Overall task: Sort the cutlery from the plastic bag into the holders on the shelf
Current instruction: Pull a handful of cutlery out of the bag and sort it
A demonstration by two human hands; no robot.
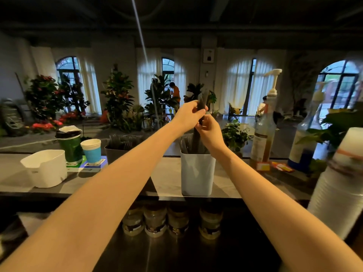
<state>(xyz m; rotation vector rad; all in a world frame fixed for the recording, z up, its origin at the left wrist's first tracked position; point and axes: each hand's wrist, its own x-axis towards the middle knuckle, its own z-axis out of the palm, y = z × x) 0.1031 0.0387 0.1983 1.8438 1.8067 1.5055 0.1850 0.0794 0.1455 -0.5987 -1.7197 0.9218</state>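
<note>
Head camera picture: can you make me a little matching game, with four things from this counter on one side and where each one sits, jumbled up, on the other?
Things:
1 pale blue holder
2 dark holder
3 white tub
4 dark cutlery piece

Places:
A pinched between the left hand and the right hand
B leftmost on the shelf
C just right of the blue paper cup
D directly below both hands

Pairs: 1-D, 2-C, 3-B, 4-A.
</note>
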